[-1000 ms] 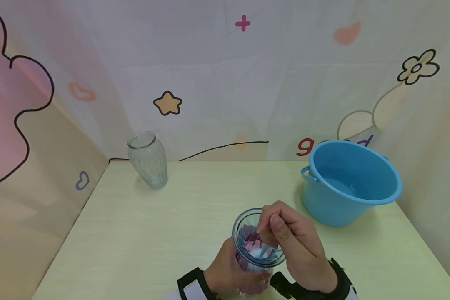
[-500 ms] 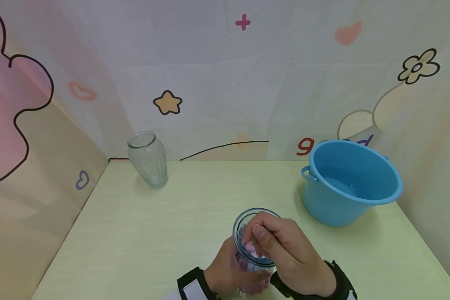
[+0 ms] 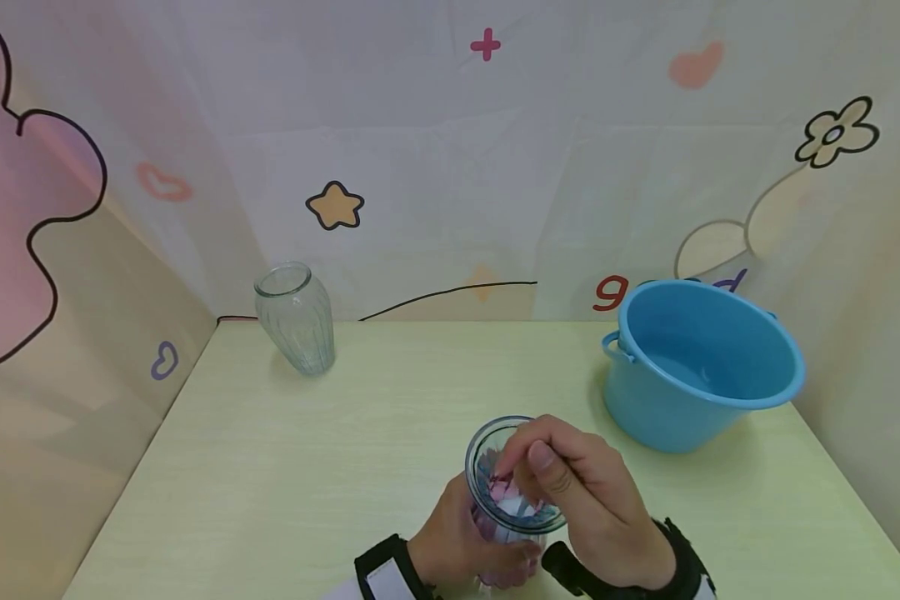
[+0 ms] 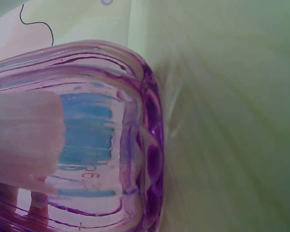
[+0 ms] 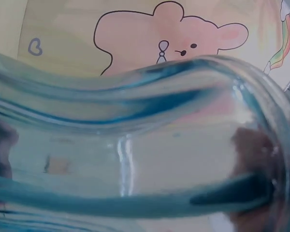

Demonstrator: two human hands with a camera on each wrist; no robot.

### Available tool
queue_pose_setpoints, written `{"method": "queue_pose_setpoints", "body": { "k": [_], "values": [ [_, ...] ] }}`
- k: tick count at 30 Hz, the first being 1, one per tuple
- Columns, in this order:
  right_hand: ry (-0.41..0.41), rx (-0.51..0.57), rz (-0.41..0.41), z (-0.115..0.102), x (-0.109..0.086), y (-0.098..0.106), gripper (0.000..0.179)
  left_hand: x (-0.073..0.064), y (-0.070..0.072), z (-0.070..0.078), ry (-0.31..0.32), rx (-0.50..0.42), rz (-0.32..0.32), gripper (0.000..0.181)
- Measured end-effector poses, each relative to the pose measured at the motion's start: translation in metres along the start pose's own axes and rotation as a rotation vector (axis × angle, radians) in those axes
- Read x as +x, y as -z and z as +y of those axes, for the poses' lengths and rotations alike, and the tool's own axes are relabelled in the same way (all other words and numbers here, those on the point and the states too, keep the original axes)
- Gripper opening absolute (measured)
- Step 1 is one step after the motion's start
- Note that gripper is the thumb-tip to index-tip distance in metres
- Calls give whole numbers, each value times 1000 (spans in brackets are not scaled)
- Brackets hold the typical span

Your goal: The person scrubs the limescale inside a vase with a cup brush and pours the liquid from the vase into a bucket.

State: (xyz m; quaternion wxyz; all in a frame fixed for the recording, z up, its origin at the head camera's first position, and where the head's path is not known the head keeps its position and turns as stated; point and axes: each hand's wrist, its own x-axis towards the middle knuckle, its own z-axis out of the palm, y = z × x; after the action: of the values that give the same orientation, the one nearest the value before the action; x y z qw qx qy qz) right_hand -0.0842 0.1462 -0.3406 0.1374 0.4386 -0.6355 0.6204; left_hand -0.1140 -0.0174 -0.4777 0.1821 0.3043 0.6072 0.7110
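Observation:
My left hand (image 3: 468, 546) grips a clear glass vase (image 3: 487, 527), tinted blue at its rim and purple lower down, standing near the front of the table. Curled over its mouth, my right hand (image 3: 596, 496) holds a sponge brush, whose handle is mostly hidden by the fingers. Below the fingers, white and pink show through the opening. Seen through the purple base in the left wrist view, the pale brush head (image 4: 21, 135) lies inside the glass. A teal strip (image 5: 111, 205), like the handle, runs behind the glass wall in the right wrist view.
A second clear, ribbed glass vase (image 3: 300, 325) stands at the back left of the table (image 3: 195, 467). At the back right is a blue bucket (image 3: 667, 417) with its mouth facing up. A printed cloth backdrop (image 3: 420, 167) encloses the far side and both flanks.
My right hand dips lower and left over the vase mouth, then rises slightly back to the right. The left hand and vase stay in place.

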Motion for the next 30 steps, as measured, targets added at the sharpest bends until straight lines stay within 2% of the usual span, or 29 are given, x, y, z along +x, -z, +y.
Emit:
{"method": "queue_pose_setpoints", "body": {
  "k": [6, 11, 13, 17, 22, 26, 30],
  "values": [
    [23, 51, 78, -5, -4, 1, 33, 0, 0, -2, -27, 55, 15, 71],
    [101, 145, 70, -9, -1, 5, 41, 1, 1, -1, 13, 80, 26, 73],
    [139, 172, 67, -10, 1, 5, 42, 1, 1, -1, 17, 94, 30, 74],
    [185, 212, 61, -8, 4, 4, 40, 0, 2, -3, 10, 64, 19, 72],
    [115, 273, 31, -6, 3, 4, 33, 0, 2, -3, -18, 38, -10, 65],
    [44, 250, 23, -5, 2, 4, 25, 0, 3, -3, -55, 38, -19, 61],
    [25, 194, 32, -4, 2, 5, 25, 0, 3, -4, -23, 9, -16, 64]
  ]
}}
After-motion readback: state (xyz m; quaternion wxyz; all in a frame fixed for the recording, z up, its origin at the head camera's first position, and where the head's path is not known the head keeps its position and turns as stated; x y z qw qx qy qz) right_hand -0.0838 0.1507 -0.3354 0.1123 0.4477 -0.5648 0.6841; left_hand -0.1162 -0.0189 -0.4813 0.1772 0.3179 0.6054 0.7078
